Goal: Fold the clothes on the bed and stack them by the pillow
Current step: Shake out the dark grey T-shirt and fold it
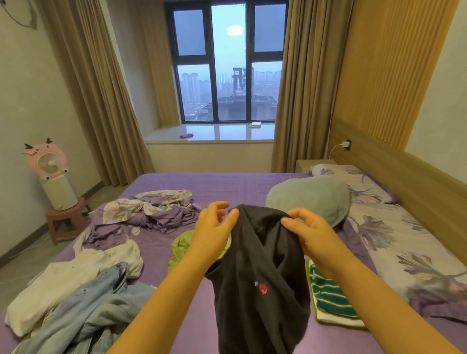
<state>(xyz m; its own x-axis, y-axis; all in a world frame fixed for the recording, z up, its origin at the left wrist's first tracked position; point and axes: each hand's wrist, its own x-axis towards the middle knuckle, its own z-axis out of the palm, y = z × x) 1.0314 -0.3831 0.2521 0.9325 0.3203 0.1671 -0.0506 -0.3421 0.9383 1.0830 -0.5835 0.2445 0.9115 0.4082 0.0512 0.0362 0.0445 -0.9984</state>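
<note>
- Over the purple bed (227, 182), both hands have a black garment (259, 270) lifted up off the sheet; it's bunched and twisted and hangs down between the forearms, with a small red logo on the front.
- Left hand (216, 226) pinches the top edge with thumb and a fingertip, the other fingers curled loose above it.
- Right hand (308, 232) grips the other side of that top edge, thumb pressed on the cloth.
- Just behind the left wrist there's a crumpled green garment (180, 250) lying on the bed.
- Under the right forearm sits a folded green-and-white striped piece (330, 296), right beside the floral pillow (409, 248).
- Left side of the bed is a mess: a white garment (78, 277), a light blue shirt (80, 325) partly on top of it, and a rumpled purple floral sheet (153, 210) farther back.
- A round grey-green cushion (309, 197) sits by the pillow, beyond the right hand.
</note>
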